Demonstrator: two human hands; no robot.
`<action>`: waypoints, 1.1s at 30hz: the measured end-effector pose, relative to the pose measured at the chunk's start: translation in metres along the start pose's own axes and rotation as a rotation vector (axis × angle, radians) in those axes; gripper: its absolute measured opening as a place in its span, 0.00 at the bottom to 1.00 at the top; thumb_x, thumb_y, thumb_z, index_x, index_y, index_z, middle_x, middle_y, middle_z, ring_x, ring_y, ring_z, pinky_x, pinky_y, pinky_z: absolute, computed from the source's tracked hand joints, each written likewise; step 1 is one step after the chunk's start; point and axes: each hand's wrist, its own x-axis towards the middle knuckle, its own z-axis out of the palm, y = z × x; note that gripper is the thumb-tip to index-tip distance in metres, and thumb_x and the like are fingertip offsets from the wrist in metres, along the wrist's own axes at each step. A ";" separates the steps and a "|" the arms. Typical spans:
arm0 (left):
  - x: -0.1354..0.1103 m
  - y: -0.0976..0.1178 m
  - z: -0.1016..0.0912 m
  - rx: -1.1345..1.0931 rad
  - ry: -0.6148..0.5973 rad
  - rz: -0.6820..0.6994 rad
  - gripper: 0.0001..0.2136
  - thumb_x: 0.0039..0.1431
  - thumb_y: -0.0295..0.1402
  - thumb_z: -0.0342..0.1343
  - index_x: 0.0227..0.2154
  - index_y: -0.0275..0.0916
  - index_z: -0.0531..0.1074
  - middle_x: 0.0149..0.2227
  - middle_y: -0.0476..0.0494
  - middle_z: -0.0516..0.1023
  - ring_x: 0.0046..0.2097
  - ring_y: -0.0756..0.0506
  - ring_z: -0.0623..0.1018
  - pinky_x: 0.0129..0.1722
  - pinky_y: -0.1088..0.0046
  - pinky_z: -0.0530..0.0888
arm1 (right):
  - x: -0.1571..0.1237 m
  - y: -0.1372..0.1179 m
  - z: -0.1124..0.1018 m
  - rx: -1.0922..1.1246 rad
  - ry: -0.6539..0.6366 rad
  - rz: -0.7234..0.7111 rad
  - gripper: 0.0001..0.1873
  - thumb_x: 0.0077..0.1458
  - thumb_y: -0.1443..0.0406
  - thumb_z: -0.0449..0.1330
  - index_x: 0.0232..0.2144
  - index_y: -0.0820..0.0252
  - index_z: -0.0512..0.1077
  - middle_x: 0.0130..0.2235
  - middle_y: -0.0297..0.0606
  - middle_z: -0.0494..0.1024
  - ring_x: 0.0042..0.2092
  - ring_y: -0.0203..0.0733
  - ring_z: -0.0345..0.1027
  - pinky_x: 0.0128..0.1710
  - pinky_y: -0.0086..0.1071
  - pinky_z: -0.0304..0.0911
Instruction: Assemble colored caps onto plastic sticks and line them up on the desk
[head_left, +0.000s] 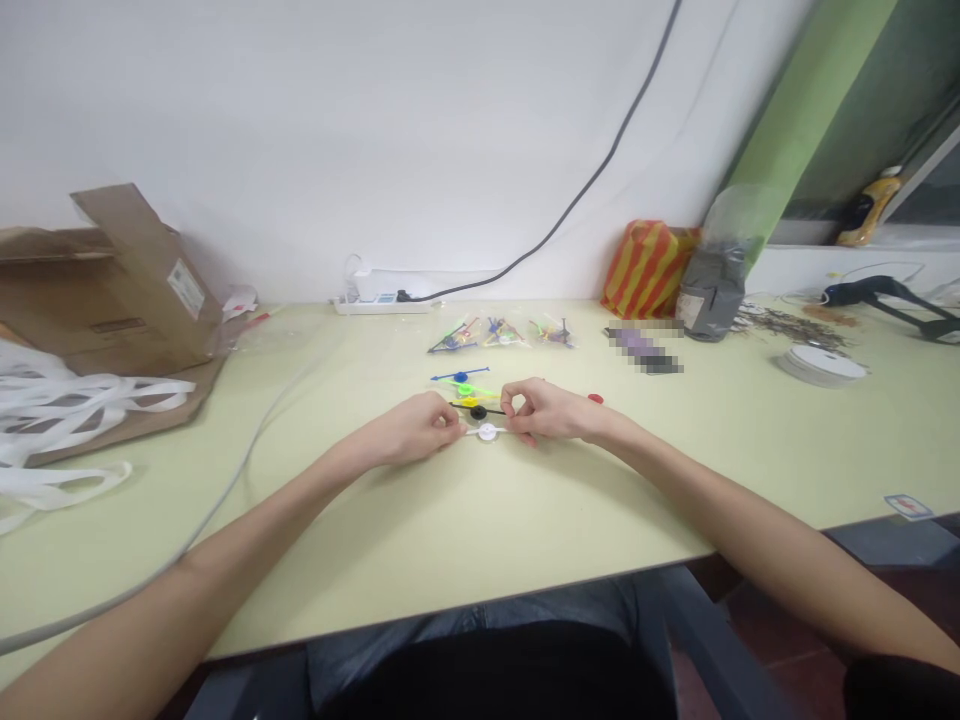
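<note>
Between my hands lies a white plastic arrow spinner (487, 432) with a round hub. My left hand (421, 428) pinches its left end, and my right hand (551, 411) is closed at its right end. Just beyond it is a black arrow spinner (478, 412), its right end close to my right fingers. A yellow spinner (471, 402), a green spinner (465, 389) and a blue spinner (460, 377) follow in a row toward the wall. Past my right wrist sits a small red round piece (595, 399), partly hidden by the arm.
Clear bags of coloured spinners (506, 332) lie near the wall. A power strip (382, 304) is behind them. At left are a cardboard box (142, 290), white straps (67, 405) and a grey cable (247, 450). A striped bag (649, 268) and a white spool (821, 366) are at right.
</note>
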 end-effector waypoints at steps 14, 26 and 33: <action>-0.010 0.008 -0.005 -0.233 -0.145 -0.001 0.21 0.62 0.49 0.52 0.21 0.39 0.62 0.15 0.54 0.58 0.17 0.55 0.55 0.17 0.78 0.52 | -0.003 -0.002 0.000 0.186 -0.003 -0.134 0.07 0.53 0.68 0.58 0.34 0.57 0.62 0.19 0.26 0.68 0.21 0.30 0.57 0.23 0.24 0.53; -0.014 0.010 -0.013 -0.342 -0.196 0.036 0.23 0.60 0.49 0.56 0.18 0.39 0.62 0.13 0.53 0.60 0.16 0.55 0.55 0.17 0.76 0.53 | -0.012 -0.014 -0.008 0.254 -0.038 -0.105 0.09 0.55 0.63 0.60 0.35 0.57 0.62 0.19 0.24 0.66 0.19 0.28 0.50 0.20 0.23 0.47; -0.009 0.011 -0.013 -0.637 0.128 0.077 0.17 0.65 0.48 0.52 0.38 0.38 0.71 0.14 0.58 0.57 0.17 0.55 0.52 0.17 0.77 0.50 | -0.017 -0.024 -0.021 0.387 0.401 -0.170 0.13 0.55 0.60 0.61 0.37 0.54 0.60 0.20 0.25 0.66 0.19 0.28 0.49 0.18 0.23 0.43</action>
